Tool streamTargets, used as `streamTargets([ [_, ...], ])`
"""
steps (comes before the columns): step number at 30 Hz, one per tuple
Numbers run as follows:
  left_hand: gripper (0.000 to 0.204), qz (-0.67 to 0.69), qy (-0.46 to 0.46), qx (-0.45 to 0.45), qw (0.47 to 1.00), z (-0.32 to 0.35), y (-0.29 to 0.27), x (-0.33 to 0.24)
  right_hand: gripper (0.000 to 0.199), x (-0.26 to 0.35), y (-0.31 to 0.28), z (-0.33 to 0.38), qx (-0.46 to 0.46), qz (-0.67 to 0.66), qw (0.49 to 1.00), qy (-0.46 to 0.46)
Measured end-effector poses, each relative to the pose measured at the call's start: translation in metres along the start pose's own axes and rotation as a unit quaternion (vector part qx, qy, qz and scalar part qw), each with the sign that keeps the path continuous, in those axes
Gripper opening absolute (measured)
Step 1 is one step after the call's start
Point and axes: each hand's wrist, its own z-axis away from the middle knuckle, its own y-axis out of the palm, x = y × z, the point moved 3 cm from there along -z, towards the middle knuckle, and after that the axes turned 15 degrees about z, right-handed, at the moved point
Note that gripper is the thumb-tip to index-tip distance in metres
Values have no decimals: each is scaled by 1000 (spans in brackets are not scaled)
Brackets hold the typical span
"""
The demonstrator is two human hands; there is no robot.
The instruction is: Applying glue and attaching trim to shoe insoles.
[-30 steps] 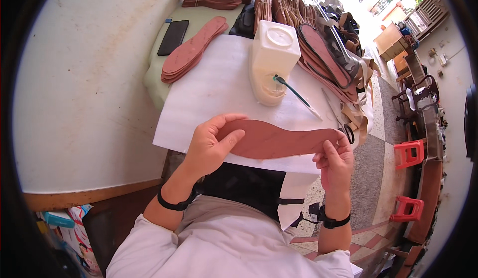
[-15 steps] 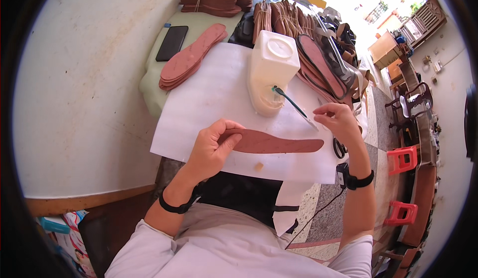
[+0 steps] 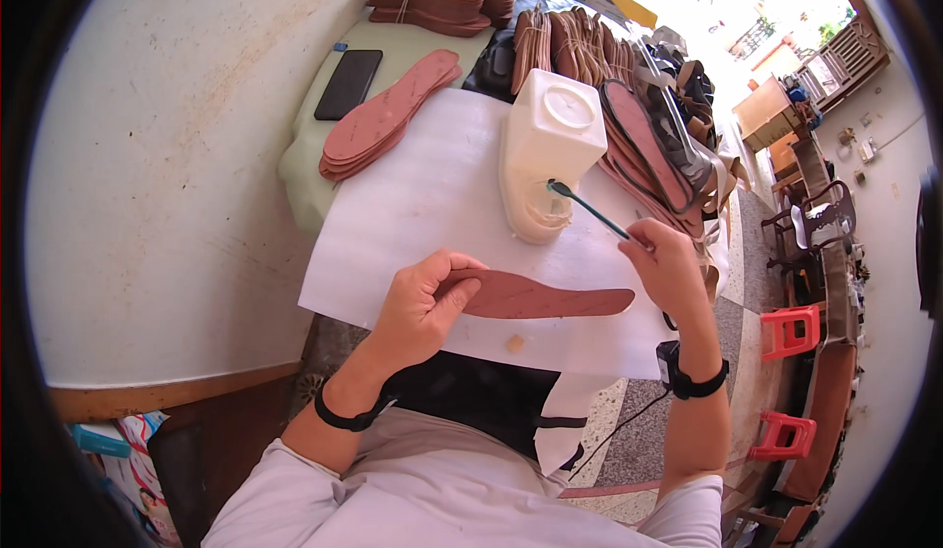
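In the head view, the right hand, apart from the green stick half a second earlier, had curled its fingers around the handle, so both hands were occupied; the tip stayed at the white container's opening. The left hand pinched the brown insole above the white sheet.

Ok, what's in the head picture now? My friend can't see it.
A person's left-hand grip holds a brown insole above a white sheet; the right-hand grip pinches a green stick, its tip at a cream plastic container. Stacked insoles and a black phone lie beyond.
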Motion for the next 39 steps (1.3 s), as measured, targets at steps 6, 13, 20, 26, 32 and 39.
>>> streamTargets([
  [6,13,-7,3,-12,1000,1,3,-1,15,26,-17,24,-133,37,988,-65],
  [13,14,-19,5,-13,1000,1,2,3,19,32,-15,28,-195,79,973,-91],
  [20,14,-46,8,-16,999,1,1,5,19,35,-10,21,-208,129,963,-109],
  [26,14,-50,5,-14,999,0,1,4,19,33,-7,20,-210,111,966,-98],
  [32,15,-42,3,-29,999,0,5,-1,19,30,-7,28,-210,51,973,-78],
  [39,15,-41,3,-55,998,-1,7,-1,23,32,-4,50,-205,-50,977,-30],
])
